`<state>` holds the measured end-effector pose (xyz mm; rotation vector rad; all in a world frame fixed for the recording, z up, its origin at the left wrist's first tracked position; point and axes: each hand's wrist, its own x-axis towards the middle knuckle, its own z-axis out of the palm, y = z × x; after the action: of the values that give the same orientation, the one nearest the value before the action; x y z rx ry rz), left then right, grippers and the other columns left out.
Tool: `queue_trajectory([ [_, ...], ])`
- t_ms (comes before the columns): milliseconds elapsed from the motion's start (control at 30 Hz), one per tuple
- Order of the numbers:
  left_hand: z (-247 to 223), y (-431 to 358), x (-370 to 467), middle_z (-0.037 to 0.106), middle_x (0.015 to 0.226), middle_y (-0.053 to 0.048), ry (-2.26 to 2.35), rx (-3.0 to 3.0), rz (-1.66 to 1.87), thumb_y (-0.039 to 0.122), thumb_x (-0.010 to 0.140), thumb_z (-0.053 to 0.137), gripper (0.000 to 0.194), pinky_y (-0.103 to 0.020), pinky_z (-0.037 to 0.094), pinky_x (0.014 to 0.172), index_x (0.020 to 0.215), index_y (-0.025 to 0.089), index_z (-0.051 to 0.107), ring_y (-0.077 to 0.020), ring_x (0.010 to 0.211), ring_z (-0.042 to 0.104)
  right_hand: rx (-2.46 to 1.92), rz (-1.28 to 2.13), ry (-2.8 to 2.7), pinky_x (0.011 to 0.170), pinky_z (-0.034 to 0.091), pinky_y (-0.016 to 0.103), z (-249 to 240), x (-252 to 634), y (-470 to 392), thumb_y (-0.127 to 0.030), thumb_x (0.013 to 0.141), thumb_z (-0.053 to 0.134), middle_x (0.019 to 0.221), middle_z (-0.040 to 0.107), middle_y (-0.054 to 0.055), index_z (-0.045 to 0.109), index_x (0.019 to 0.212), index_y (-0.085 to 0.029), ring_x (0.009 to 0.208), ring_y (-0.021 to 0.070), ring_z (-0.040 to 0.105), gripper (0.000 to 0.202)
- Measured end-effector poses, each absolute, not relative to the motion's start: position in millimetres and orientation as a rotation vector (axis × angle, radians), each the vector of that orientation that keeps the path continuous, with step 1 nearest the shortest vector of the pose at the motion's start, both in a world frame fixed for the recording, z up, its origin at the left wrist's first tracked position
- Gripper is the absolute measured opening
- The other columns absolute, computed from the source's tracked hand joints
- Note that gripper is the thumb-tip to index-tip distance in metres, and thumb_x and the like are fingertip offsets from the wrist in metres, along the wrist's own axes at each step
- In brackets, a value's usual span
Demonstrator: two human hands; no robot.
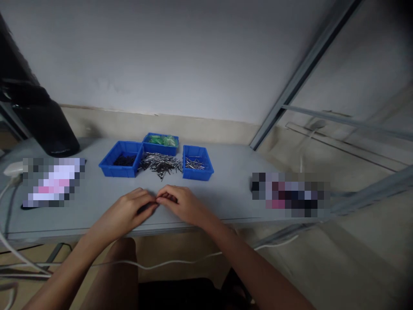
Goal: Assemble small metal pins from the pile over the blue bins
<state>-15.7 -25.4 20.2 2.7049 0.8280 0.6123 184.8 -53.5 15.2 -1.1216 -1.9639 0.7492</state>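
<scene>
My left hand and my right hand meet at the fingertips over the table's front part, both in a pinch. Whatever they hold between them is too small or hidden to make out. Just beyond them lies a loose pile of thin metal pins. Left of the pile is a blue bin with small dark pieces. To its right stands a blue bin with silvery pins. Behind the pile a third blue bin contains green and clear pieces.
A black bottle stands at the back left of the grey table, near a pixelated device and a white plug. Another pixelated object lies at the right end. A white cable hangs below the front edge.
</scene>
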Motion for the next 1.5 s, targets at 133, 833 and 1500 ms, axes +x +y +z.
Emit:
queue_trajectory([
  [133, 20, -25, -16, 0.065, 0.092, -0.005, 0.903, 2.687, 0.731, 0.032, 0.094, 0.044, 0.023, -0.030, 0.049, 0.079, 0.095, 0.018, 0.062, -0.0181, 0.087, 0.060, -1.142, 0.743, -1.925, 0.071, 0.045, 0.024, 9, 186, -49, -0.028, 0.088, 0.055, 0.087, 0.069, 0.001, 0.064, 0.094, -0.020, 0.076, 0.0122, 0.061, 0.013],
  [833, 17, -22, -16, 0.067, 0.090, -0.007, 0.970, 2.706, 0.890, 0.033, 0.093, 0.042, 0.027, -0.033, 0.050, 0.079, 0.096, 0.016, 0.064, -0.0200, 0.087, 0.062, -1.166, 0.615, -1.934, 0.070, 0.046, 0.025, 9, 185, -49, -0.023, 0.088, 0.054, 0.085, 0.069, 0.001, 0.064, 0.092, -0.020, 0.076, 0.0127, 0.061, 0.011],
  [1500, 72, 41, -4, 0.064, 0.082, -0.011, 0.960, 3.399, 0.398, 0.021, 0.090, 0.042, 0.026, -0.036, 0.045, 0.076, 0.084, 0.014, 0.067, -0.0229, 0.080, 0.058, -1.209, 0.680, -1.929, 0.071, 0.049, 0.024, 13, 183, -50, -0.020, 0.085, 0.056, 0.087, 0.070, 0.004, 0.066, 0.093, -0.018, 0.076, 0.0123, 0.064, 0.013],
])
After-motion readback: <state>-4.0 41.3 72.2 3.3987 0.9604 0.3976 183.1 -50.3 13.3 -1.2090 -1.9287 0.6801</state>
